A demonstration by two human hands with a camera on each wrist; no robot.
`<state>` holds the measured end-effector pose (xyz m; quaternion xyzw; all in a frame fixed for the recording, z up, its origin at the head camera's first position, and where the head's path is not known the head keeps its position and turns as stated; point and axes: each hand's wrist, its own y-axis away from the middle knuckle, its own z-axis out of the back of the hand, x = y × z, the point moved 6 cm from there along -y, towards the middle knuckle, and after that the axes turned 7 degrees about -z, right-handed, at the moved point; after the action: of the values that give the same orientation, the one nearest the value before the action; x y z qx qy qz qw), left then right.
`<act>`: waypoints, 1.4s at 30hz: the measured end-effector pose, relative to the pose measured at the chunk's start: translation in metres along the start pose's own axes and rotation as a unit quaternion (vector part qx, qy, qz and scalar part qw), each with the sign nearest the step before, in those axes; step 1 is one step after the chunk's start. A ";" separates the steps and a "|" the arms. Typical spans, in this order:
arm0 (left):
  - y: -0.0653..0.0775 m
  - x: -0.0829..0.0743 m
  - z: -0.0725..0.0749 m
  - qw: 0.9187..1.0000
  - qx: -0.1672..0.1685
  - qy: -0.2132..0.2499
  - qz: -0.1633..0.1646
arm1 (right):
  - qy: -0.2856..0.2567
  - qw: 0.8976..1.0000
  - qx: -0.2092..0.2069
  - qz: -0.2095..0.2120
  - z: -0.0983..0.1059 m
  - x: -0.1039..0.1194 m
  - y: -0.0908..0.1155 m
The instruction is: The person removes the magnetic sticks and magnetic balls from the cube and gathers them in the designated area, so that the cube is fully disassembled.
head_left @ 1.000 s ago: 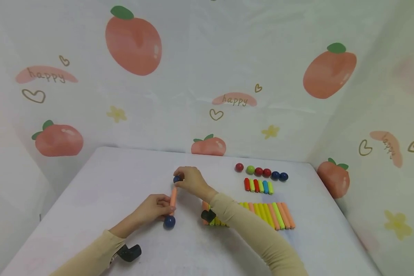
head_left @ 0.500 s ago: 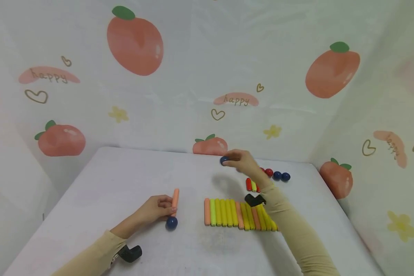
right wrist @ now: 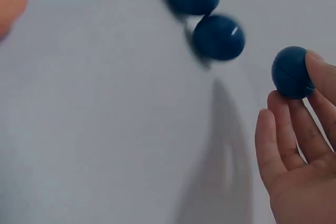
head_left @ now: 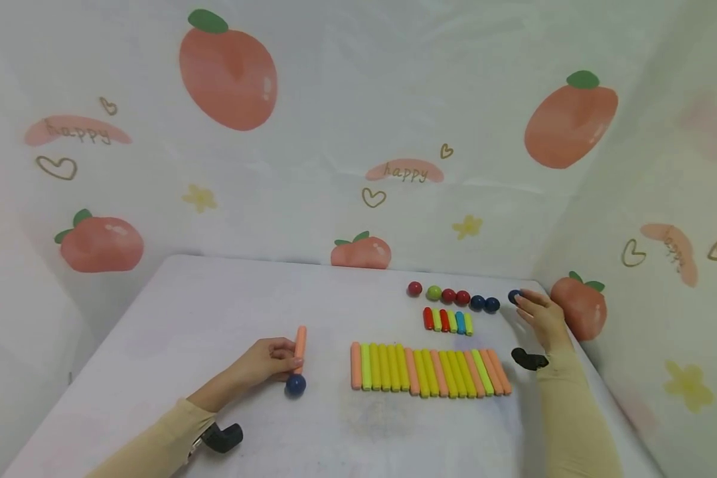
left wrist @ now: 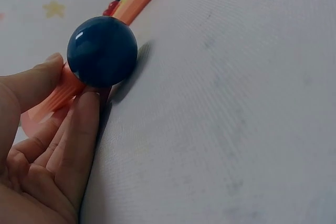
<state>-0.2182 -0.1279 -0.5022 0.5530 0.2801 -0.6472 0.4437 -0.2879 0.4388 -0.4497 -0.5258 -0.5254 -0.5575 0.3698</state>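
An orange stick [head_left: 301, 342] is pinched between the thumb and fingers of my left hand [head_left: 265, 362]. At its near end sits a dark blue ball [head_left: 295, 385], which looms large in the left wrist view, touching the stick's end [left wrist: 65, 90]. At the far right of the table, my right hand [head_left: 542, 318] pinches another blue ball [right wrist: 292, 73] between thumb and fingertips. In the right wrist view this ball is apart from two blue balls [right wrist: 218, 38] lying on the table.
A row of balls, red [head_left: 415, 289], green [head_left: 433, 293] and blue [head_left: 492, 305], lies at the back right. Short coloured sticks [head_left: 445, 321] lie in front of it. Nearer is a long row of orange, yellow and green sticks [head_left: 430, 372]. A patterned cloth [head_left: 311, 133] hangs behind.
My right hand has carried the blue ball from the far end of the orange stick across to the right, beyond the ball row. The left hand stays in place holding the stick.
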 end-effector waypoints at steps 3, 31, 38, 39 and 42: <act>-0.001 0.002 0.000 1.000 0.003 0.004 0.004 | 0.064 0.996 -0.031 -0.044 0.012 -0.018 0.000; 0.001 -0.003 -0.001 1.000 0.004 -0.003 -0.001 | 0.187 0.971 -0.124 -0.089 0.008 -0.029 -0.009; 0.001 -0.001 0.000 1.000 0.003 -0.003 -0.001 | 0.171 0.975 -0.112 -0.088 0.009 -0.029 -0.009; 0.001 -0.001 0.000 1.000 0.001 -0.001 0.000 | 0.167 0.976 -0.108 -0.087 0.009 -0.028 -0.008; 0.001 -0.002 -0.001 1.000 0.003 0.002 -0.004 | 0.149 0.981 -0.095 -0.084 0.007 -0.027 -0.004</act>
<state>-0.2169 -0.1272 -0.5002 0.5545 0.2808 -0.6489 0.4389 -0.2861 0.4425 -0.4772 -0.4237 -0.4515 -0.7058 0.3441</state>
